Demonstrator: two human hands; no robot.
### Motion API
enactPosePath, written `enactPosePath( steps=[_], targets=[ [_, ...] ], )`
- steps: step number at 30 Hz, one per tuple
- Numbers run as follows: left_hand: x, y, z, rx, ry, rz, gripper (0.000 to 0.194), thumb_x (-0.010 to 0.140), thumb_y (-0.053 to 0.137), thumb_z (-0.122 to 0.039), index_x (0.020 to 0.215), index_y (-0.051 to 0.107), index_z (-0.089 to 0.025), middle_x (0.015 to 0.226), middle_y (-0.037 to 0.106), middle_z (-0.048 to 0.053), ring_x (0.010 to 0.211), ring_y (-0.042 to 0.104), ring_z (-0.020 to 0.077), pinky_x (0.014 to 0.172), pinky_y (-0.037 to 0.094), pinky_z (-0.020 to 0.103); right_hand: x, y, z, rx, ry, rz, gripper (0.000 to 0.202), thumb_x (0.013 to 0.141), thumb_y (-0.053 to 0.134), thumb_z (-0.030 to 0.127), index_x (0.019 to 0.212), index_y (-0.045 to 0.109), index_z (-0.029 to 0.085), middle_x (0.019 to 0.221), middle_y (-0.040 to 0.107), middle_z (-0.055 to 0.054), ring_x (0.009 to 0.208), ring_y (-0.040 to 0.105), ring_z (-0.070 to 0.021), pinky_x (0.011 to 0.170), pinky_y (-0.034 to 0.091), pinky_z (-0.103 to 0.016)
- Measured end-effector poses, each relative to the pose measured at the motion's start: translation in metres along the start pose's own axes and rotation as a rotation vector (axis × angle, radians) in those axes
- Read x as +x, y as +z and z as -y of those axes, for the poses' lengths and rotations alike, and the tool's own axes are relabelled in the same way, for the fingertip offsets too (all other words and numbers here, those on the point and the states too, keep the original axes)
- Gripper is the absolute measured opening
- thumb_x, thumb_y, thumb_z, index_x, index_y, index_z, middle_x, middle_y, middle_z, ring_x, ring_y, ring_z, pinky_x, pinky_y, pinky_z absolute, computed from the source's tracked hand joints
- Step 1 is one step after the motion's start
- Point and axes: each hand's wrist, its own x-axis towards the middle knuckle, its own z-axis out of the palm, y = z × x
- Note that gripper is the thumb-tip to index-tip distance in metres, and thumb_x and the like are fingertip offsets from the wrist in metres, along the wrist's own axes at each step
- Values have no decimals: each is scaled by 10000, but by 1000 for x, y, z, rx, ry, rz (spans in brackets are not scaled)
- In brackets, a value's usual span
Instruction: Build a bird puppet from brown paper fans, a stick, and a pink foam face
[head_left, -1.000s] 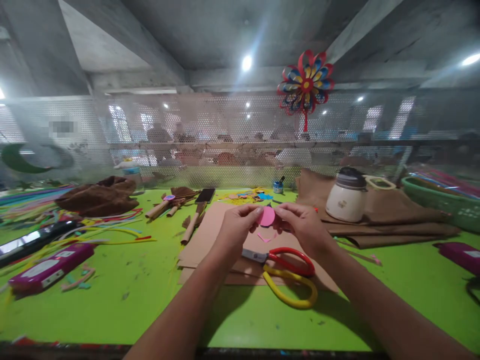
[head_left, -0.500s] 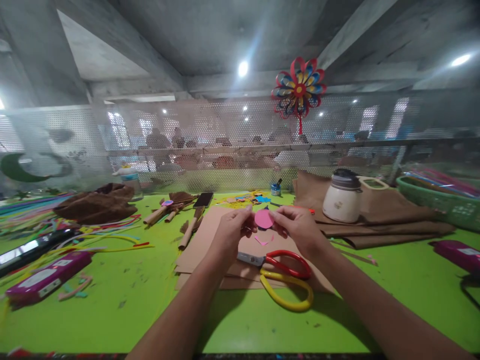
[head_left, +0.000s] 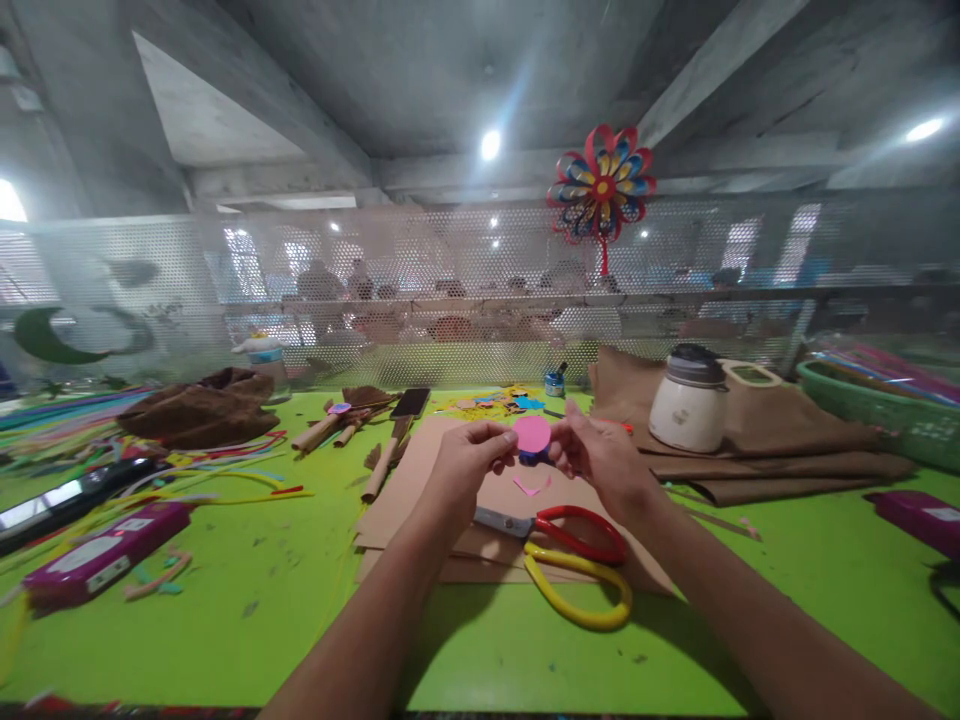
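A round pink paper circle (head_left: 533,434) is held up over the brown sheets, with a dark blue piece (head_left: 533,460) showing just beneath it. My left hand (head_left: 472,462) pinches the circle's left edge between thumb and fingers. At its right edge my right hand (head_left: 604,462) has its fingers closed, the thumb raised; the exact contact is partly hidden. Scissors (head_left: 574,540) with one red and one yellow handle lie below the hands, blades pointing left under my left wrist. A thin pink paper offcut (head_left: 532,487) rests on the brown paper sheets (head_left: 411,475).
Brown-wrapped sticks (head_left: 386,465), a black phone (head_left: 411,403) and colourful scraps (head_left: 491,402) lie beyond the sheets. At right stand a white jar (head_left: 686,405) and a green basket (head_left: 881,410). Purple power strips (head_left: 109,555) and colourful strips lie at left. A perforated panel (head_left: 420,350) edges the table.
My right thumb has lifted and its fingers have shifted around the circle's right edge. More of the dark blue piece shows below. The view has shifted slightly.
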Motion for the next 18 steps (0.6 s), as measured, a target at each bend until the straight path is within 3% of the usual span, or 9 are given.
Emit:
enactPosePath(
  steps=[6, 18],
  targets=[
    [1, 0, 0, -18, 0, 37, 149, 645, 749, -256, 664, 684, -123, 590, 600, 21, 561, 499, 102, 557, 356, 238, 1, -6, -6, -201, -130, 67, 373, 750, 710, 495, 646, 630, 146, 559, 581, 10, 483, 462, -85, 470, 342, -238],
    [0, 0, 1, -5, -16, 40, 139, 656, 703, -250, 678, 656, -121, 593, 584, 19, 570, 488, 106, 570, 354, 237, 0, -6, -5, -251, -133, 84, 323, 758, 697, 457, 680, 647, 148, 561, 592, 14, 468, 459, -87, 479, 351, -247]
  ],
)
